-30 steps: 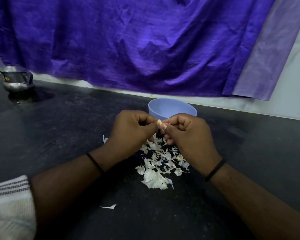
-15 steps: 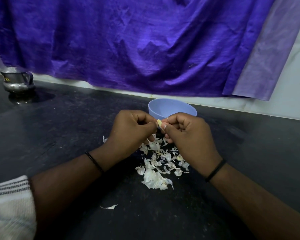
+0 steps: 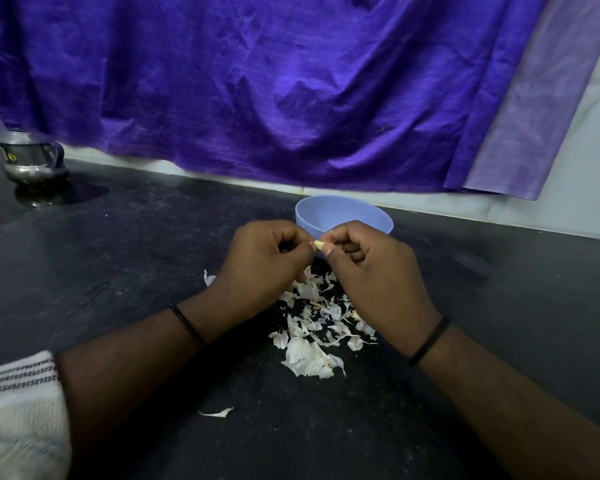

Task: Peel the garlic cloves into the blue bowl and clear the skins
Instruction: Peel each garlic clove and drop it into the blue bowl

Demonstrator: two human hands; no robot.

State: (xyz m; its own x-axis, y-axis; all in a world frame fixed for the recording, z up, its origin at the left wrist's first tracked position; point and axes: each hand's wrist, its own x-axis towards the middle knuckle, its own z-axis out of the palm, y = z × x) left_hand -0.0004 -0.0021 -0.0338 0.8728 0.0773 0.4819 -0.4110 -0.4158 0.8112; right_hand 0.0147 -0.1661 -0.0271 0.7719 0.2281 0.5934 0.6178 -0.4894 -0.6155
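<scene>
Hands: I see my left hand and right hand both pinching the small pale garlic clove.
Bowl: round blue plastic bowl just beyond the clove.

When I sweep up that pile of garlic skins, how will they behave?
The garlic skins look thin, curled and papery, so they are probably very light and floppy. They lie loose on the dark counter, with one flake apart, so a quick push may scatter them.
</scene>
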